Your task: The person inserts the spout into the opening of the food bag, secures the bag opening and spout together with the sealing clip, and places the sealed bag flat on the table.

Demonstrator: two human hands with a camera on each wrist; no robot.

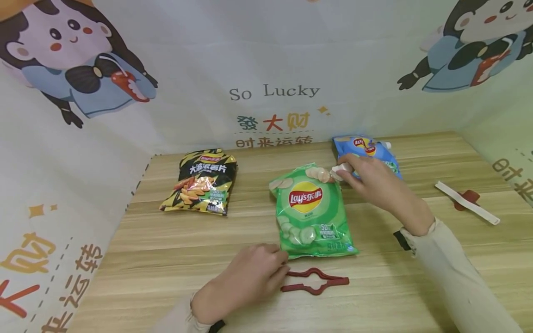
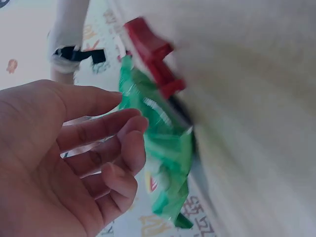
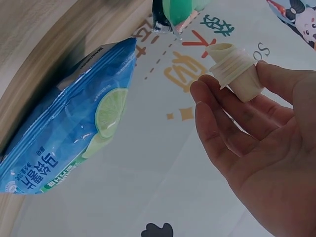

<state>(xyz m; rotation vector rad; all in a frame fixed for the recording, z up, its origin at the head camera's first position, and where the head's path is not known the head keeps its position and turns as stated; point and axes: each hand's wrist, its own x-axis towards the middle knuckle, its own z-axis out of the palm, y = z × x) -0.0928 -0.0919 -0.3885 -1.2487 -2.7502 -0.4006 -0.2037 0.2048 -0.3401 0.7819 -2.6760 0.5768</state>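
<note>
My right hand (image 1: 372, 182) pinches a small cream plastic spout with a ridged collar (image 3: 237, 74) between thumb and fingers. It is over the upper right corner of a green Lay's chip bag (image 1: 310, 210), which lies face up on the table. My left hand (image 1: 245, 280) is at the bag's lower left corner, palm down, with loosely bent fingers. The left wrist view shows nothing in its grasp. Just in front of the bag lies a dark red clip (image 1: 316, 280), its two arms spread around a round middle. The left fingertips overlap the clip's left end in the head view.
A black and yellow chip bag (image 1: 200, 182) lies at the back left. Behind the right hand is a blue Lay's bag (image 1: 366, 147) with a small white piece (image 1: 388, 145) at its corner. A white strip with a red middle (image 1: 468, 202) lies at the right.
</note>
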